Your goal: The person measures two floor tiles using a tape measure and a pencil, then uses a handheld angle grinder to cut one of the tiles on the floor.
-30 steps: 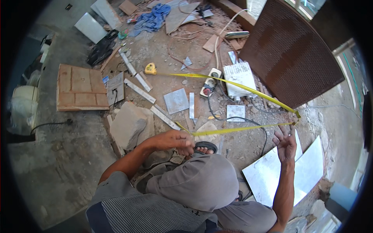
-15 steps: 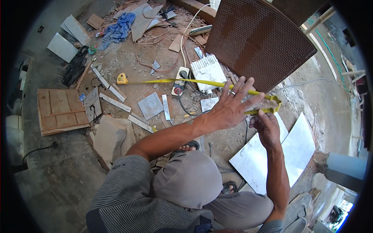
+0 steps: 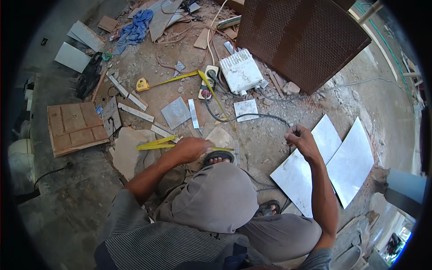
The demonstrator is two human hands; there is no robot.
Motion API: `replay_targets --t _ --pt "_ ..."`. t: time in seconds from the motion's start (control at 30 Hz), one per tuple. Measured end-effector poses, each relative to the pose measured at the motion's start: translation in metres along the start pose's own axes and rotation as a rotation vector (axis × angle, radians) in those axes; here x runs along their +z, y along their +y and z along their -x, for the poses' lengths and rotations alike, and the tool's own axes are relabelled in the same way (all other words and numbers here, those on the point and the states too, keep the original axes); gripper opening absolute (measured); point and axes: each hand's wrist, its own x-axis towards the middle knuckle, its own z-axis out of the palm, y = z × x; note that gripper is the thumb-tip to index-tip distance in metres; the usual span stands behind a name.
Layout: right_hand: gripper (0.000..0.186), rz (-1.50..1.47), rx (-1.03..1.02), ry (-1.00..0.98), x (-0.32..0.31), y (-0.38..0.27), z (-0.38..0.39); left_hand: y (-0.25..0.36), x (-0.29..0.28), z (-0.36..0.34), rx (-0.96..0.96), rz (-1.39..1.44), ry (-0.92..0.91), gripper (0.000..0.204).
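Observation:
My left hand point(image 3: 191, 147) is closed round a stretch of the yellow tape blade point(image 3: 155, 144), which is doubled back beside a pale broken slab point(image 3: 131, 157) and trails right past my fingers, slightly blurred. The yellow tape case point(image 3: 143, 85) lies on the debris-strewn floor, its blade rising to a bend at a power strip point(image 3: 204, 92). My right hand point(image 3: 298, 137) is curled with thumb and fingers together near a dark cable; whether it grips anything is hidden. Beside it lie two shiny cut tiles point(image 3: 348, 166). My sandalled foot point(image 3: 218, 158) is below my left hand.
A white tile cutter or similar ribbed block point(image 3: 240, 74) sits beside the strip, before a large brown perforated panel point(image 3: 297, 45). A brown tile stack point(image 3: 76, 128) lies left, a blue cloth point(image 3: 134, 31) at the back, a grey-blue pipe point(image 3: 405, 189) right. Cables and offcuts cross the floor.
The tape loop has left my right hand and collapsed toward the left and centre. My left hand, spread beside the right a moment ago, has moved down-left with the blade. My right hand has lowered slightly.

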Motion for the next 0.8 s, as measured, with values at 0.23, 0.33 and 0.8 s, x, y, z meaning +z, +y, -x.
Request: replay_targets --t 0.23,0.33,0.8 --pt "0.031 0.376 -0.044 -0.049 0.025 0.054 -0.019 -0.039 0.089 0.039 -0.207 -0.024 -0.153 0.026" --pt "0.032 0.464 -0.1 -0.065 0.031 0.075 -0.019 -0.032 0.099 0.035 -0.089 0.313 -0.015 0.026" --pt "0.013 0.449 -0.129 0.164 -0.05 0.108 0.059 -0.005 0.062 -0.005 0.185 0.37 -0.328 0.031"
